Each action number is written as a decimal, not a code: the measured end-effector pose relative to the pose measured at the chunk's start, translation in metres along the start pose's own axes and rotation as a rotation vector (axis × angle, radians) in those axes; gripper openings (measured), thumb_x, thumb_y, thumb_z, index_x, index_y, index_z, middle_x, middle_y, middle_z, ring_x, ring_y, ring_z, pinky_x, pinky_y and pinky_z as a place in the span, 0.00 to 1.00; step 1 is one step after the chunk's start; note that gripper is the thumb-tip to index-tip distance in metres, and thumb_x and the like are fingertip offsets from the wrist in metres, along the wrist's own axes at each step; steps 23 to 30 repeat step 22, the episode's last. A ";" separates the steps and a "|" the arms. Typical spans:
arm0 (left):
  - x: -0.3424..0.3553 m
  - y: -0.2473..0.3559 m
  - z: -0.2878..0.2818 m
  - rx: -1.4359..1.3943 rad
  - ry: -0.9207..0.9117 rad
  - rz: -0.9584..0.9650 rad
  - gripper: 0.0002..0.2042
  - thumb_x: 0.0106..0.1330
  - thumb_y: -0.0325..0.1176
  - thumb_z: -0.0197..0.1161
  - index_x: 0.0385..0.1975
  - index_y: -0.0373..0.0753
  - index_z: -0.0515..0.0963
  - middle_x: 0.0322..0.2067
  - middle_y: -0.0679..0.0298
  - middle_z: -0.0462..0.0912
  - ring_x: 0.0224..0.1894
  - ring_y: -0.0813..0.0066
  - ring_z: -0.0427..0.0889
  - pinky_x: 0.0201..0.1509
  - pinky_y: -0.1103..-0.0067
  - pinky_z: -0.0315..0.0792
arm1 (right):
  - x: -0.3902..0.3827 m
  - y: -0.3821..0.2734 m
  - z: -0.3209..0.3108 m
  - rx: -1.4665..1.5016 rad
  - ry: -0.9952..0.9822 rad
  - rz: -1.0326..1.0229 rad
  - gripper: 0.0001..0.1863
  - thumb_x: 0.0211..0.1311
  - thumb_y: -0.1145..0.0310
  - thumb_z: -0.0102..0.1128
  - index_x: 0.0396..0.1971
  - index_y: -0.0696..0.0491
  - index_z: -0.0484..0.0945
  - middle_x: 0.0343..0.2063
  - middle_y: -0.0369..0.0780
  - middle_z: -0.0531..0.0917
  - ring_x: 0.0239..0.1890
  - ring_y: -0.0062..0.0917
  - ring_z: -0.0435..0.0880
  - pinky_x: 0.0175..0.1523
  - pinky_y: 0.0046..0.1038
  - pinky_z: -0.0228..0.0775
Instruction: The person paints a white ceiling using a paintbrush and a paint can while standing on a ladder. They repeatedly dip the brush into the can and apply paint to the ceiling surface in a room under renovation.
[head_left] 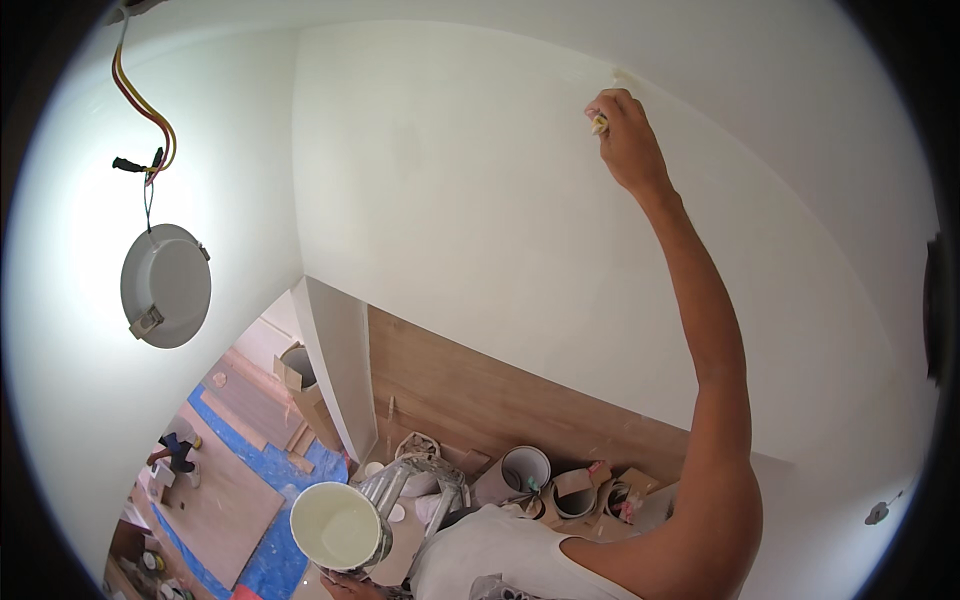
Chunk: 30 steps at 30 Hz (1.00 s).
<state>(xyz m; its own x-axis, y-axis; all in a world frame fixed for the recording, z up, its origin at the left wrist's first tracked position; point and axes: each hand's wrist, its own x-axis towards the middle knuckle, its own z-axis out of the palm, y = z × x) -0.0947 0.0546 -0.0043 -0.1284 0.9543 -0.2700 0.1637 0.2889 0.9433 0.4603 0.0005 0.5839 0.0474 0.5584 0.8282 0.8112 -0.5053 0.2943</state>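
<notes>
My right arm reaches up to the top of a pale wall [450,170]. In my right hand [628,135] is a small paintbrush [600,125], gripped so that mostly its handle end shows. Its tip touches the wall close to the edge with the ceiling, beside a darker smear; the fingers hide most of the brush. Low in the view, my left hand [352,586] holds a white bucket [296,530] of pale paint from below. The bucket covers part of that hand.
A round light fitting [165,285] dangles from wires [150,110] at the left. Below me stand a paint-splashed ladder [385,485], buckets [525,468] and cardboard boxes [312,405]. Blue sheeting [275,545] and a board [225,500] cover the floor near another person [178,452].
</notes>
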 end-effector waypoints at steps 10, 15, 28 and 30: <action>0.028 -0.058 -0.001 0.118 -0.038 0.107 0.66 0.45 0.76 0.61 0.71 0.20 0.49 0.68 0.43 0.62 0.68 0.51 0.62 0.76 0.62 0.51 | -0.019 0.009 -0.030 -0.006 0.025 0.050 0.12 0.62 0.82 0.56 0.42 0.50 0.75 0.46 0.35 0.77 0.49 0.35 0.78 0.50 0.35 0.77; 0.024 -0.057 -0.001 -0.021 -0.002 0.099 0.66 0.45 0.77 0.59 0.73 0.25 0.48 0.70 0.42 0.60 0.71 0.48 0.59 0.76 0.60 0.49 | -0.027 0.020 -0.045 0.019 0.032 0.078 0.11 0.63 0.82 0.55 0.42 0.50 0.75 0.46 0.36 0.78 0.49 0.36 0.79 0.51 0.35 0.76; 0.006 -0.008 -0.016 0.181 -0.211 0.191 0.51 0.64 0.64 0.58 0.77 0.38 0.42 0.75 0.48 0.51 0.75 0.44 0.51 0.78 0.63 0.48 | -0.038 0.029 -0.059 0.040 0.016 0.142 0.08 0.65 0.80 0.54 0.41 0.52 0.75 0.45 0.37 0.78 0.49 0.35 0.79 0.51 0.36 0.74; 0.006 -0.008 -0.016 0.181 -0.211 0.191 0.51 0.64 0.64 0.58 0.77 0.38 0.42 0.75 0.48 0.51 0.75 0.44 0.51 0.78 0.63 0.48 | -0.038 0.029 -0.059 0.040 0.016 0.142 0.08 0.65 0.80 0.54 0.41 0.52 0.75 0.45 0.37 0.78 0.49 0.35 0.79 0.51 0.36 0.74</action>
